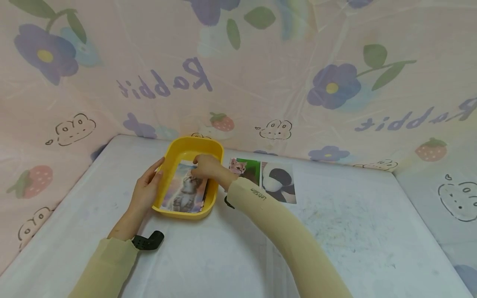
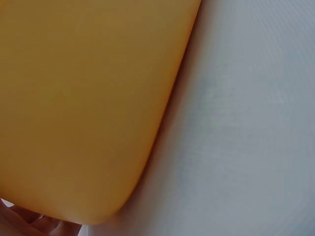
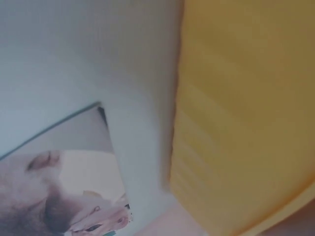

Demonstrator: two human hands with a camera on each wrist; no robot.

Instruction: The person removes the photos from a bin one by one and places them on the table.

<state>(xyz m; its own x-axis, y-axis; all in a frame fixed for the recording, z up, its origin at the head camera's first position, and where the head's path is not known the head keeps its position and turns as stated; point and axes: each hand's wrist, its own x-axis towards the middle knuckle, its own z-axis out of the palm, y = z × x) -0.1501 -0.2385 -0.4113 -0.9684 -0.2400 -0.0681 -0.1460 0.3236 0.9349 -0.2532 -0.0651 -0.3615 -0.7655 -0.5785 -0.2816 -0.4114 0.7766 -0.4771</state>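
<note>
A yellow plastic tray (image 1: 161, 191) sits toward the back left of the table, holding a kitten picture card (image 1: 183, 198) with a dark edge showing beneath its right side. My left hand (image 1: 143, 194) grips the tray's left side, thumb at the rim; in the left wrist view its fingers (image 2: 44, 225) lie along the yellow outer wall (image 2: 88, 108). Reaching over the right rim, my right hand (image 1: 209, 167) pinches the upper part of the kitten card, fingertips partly hidden. The right wrist view shows the tray's outer wall (image 3: 246, 98), not the fingertips.
Right of the tray lie a cat card with a green background (image 1: 253, 167), partly behind the right sleeve, and a black-and-white panda card (image 1: 279, 182). A printed curtain (image 1: 246, 82) rises behind the white table (image 1: 346, 231). Another view of a card (image 3: 44, 196) appears beside the tray.
</note>
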